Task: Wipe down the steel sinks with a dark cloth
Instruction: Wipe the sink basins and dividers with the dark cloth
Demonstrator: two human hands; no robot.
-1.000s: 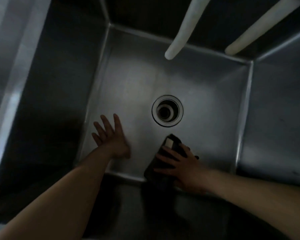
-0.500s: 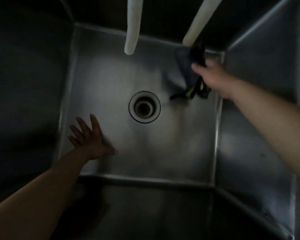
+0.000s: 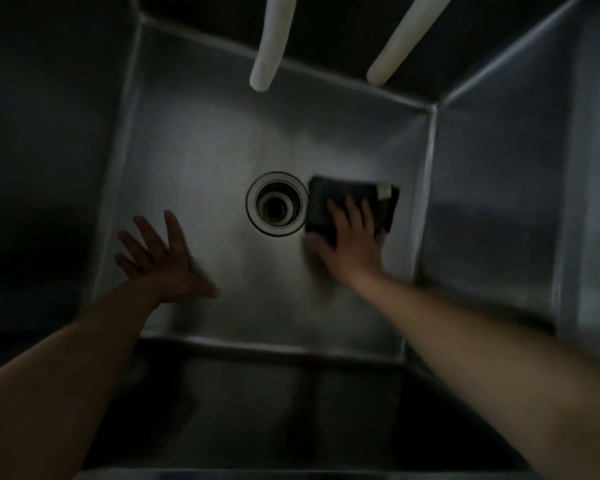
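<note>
Head view looks straight down into the deep stainless-steel sink basin (image 3: 194,161), and the right hand (image 3: 352,237) presses a folded dark cloth (image 3: 347,202) flat on the floor, just beside the round steel drain (image 3: 277,204). Fingers lie straight and spread over the cloth, thumb along its near edge. Left hand (image 3: 160,258) rests splayed and relaxed on the sink floor, holding nothing, likely bracing. Best play, I'd say: keep the palm flat, overlap the strokes, skirt the drain rim, then work into the corners. Two pale spouts (image 3: 272,39) hang overhead.
</note>
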